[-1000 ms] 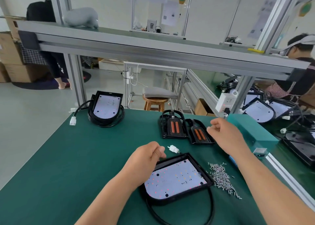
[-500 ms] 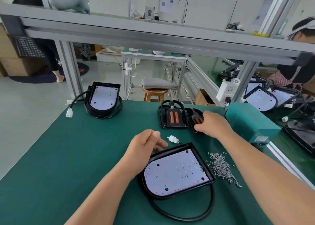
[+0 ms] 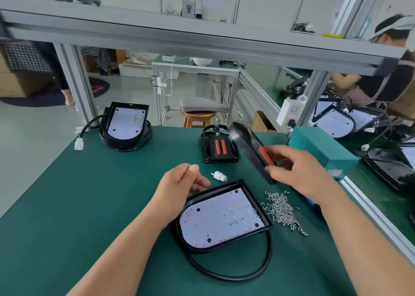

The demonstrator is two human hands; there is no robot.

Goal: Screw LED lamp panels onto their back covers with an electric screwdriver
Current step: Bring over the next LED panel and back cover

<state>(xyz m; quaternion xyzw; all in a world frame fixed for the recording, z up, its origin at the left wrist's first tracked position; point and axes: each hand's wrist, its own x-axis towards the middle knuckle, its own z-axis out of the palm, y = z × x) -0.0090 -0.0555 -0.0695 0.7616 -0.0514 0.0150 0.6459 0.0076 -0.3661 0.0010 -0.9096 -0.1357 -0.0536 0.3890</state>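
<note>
A black back cover with a white LED panel (image 3: pixel 222 217) lies on the green table in front of me, its black cable looped below it. My left hand (image 3: pixel 182 185) rests at the cover's upper left edge, fingers loosely curled, holding nothing. My right hand (image 3: pixel 298 174) grips a black cover with orange strips (image 3: pixel 249 147), lifted and tilted above the table, blurred by motion. A second black cover with orange strips (image 3: pixel 219 147) lies flat behind. No electric screwdriver is clearly visible.
A pile of small silver screws (image 3: pixel 281 210) lies right of the panel. A white connector (image 3: pixel 219 175) sits above it. Another assembled lamp (image 3: pixel 125 125) rests at the far left. A teal box (image 3: pixel 318 145) stands at the right edge. A person works at the right bench.
My right hand reached to the right-hand black cover with orange strips, took hold of it and lifted it off the table toward me. My left hand stayed by the LED panel.
</note>
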